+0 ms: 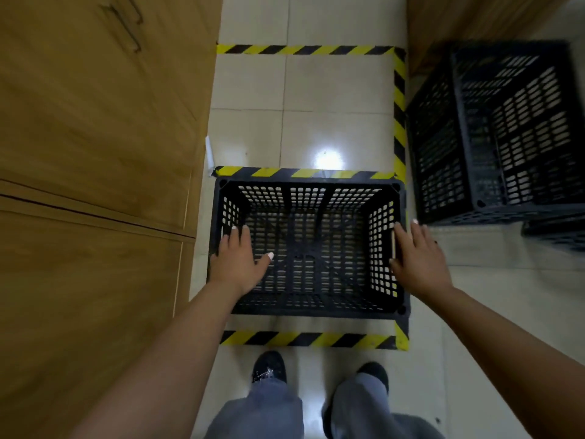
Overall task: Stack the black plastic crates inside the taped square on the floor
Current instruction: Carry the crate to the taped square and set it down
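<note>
A black perforated crate (308, 248), open side up, is seen inside the taped square (399, 122), filling its near half. The left hand (239, 264) is laid over the crate's left rim and the right hand (418, 258) against its right wall, fingers spread and apparently not clamped. More black crates (493, 134) are stacked right of the tape; wooden cabinets (95, 153) are ranged along the left.

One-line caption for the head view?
Both hands, left hand and right hand, at the rims of a crate inside taped square; more crates wait right.
</note>
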A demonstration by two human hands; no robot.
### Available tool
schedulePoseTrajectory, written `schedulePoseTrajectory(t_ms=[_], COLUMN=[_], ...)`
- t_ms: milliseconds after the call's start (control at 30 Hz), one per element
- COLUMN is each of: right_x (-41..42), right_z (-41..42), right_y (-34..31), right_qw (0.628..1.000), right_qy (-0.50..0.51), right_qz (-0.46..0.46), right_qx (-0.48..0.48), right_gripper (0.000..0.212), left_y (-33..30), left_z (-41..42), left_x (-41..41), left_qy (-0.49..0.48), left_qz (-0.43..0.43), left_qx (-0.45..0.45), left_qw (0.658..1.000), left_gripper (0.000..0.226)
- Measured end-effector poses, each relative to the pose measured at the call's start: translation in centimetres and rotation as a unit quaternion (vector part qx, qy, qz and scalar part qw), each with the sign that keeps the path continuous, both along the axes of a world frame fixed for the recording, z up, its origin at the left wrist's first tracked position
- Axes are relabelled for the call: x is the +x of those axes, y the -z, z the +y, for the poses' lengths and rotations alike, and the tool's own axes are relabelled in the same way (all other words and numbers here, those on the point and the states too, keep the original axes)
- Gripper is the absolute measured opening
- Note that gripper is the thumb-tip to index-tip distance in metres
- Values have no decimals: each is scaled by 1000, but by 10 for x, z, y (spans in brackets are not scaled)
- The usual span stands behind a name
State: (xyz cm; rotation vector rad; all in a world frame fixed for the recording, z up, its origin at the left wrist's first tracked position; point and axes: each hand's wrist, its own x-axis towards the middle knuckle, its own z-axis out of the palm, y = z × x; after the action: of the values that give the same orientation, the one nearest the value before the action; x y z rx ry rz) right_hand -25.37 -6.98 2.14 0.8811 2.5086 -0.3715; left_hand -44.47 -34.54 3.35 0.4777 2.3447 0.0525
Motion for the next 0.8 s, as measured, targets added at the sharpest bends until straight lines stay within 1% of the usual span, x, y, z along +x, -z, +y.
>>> schedulePoseTrajectory(t_ms=[100,233,400,500,633,800], right_x=[5,32,66,92,136,207], right_z=[-1,4,27,57,116,197], right_y=[-53,-124,-178,-198,-224,-253], right_qw=[1000,1000,998,997,996,998], right_qy=[6,20,54,63,58,39], right_qz=[11,18,33,45,57,45], right_qx=[-12,5,14,20,23,31], right_gripper=[74,72,72,73,74,73], left_y=[-48,-112,-165,-186,-206,-230], left_z=[13,28,60,97,162,249], left_x=[9,23,43,66,110,176], left_qy=[27,40,82,90,96,99], left_qz=[-4,-30,10,12,7,12], left_qx=[15,36,37,42,60,81], left_qw=[1000,998,996,995,993,992], left_gripper=[84,83,81,81,83,82])
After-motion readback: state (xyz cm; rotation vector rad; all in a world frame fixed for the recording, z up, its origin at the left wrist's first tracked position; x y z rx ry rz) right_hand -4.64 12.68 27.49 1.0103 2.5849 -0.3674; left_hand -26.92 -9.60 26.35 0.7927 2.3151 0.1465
